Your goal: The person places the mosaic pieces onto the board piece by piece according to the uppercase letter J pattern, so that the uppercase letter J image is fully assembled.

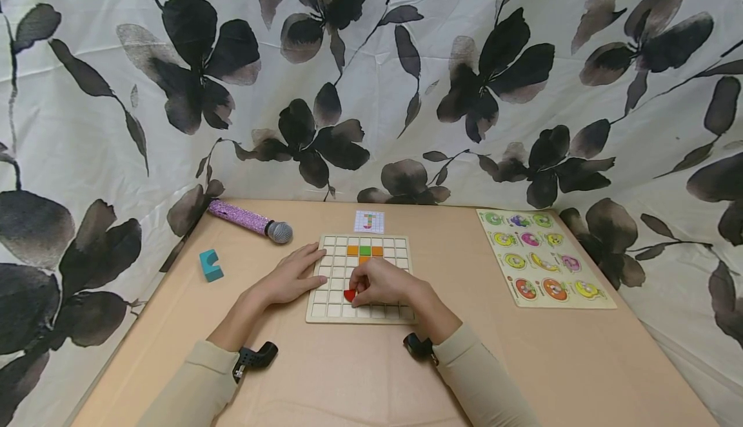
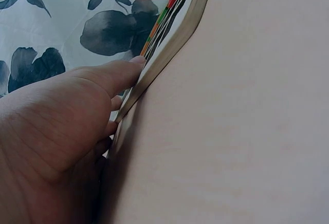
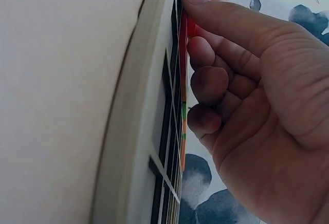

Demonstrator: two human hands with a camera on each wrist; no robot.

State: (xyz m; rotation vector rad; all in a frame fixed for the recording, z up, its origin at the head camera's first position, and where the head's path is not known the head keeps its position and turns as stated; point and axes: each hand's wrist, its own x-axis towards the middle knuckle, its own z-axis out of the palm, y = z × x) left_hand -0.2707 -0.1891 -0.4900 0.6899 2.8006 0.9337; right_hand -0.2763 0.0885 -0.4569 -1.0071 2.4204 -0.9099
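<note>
A square wooden grid board [image 1: 331,312] lies on the table, with orange and green tiles [image 1: 365,251] set in its upper rows. My left hand [image 1: 290,275] rests along the board's left edge, fingers extended; in the left wrist view its thumb touches the rim. Over the lower middle of the grid, my right hand [image 1: 384,283] pinches a red tile [image 1: 349,295] between thumb and fingers. Part of the red tile is hidden by the fingers, so whether it sits fully in a cell is unclear. Behind the board lies a small card [image 1: 369,222] with a coloured grid pattern.
A purple glittery microphone [image 1: 246,218] lies at the back left, near a teal block [image 1: 211,266] with a notch. To the right is a sheet of fruit pictures [image 1: 545,259]. Floral fabric [image 1: 406,72] hangs behind the table [image 1: 522,356].
</note>
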